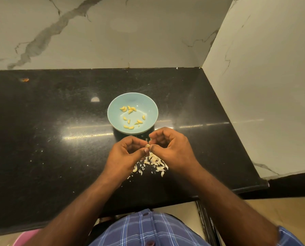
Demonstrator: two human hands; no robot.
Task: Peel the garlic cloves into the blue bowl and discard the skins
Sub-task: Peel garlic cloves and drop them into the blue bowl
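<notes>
A light blue bowl (149, 105) stands on the black counter (50, 139) and holds several peeled yellowish garlic cloves (130, 110). Just in front of the bowl, my left hand (125, 153) and my right hand (171, 148) meet fingertip to fingertip. Between them they pinch one small pale garlic clove (147, 145). A heap of whitish garlic skins (153, 163) lies on the counter under and between my wrists, partly hidden by my hands.
Marble walls close the counter at the back and on the right (254, 86). The counter's front edge (165, 203) runs just below my forearms. A small orange speck (24, 79) lies far left. A pink object (26, 237) shows at the bottom left.
</notes>
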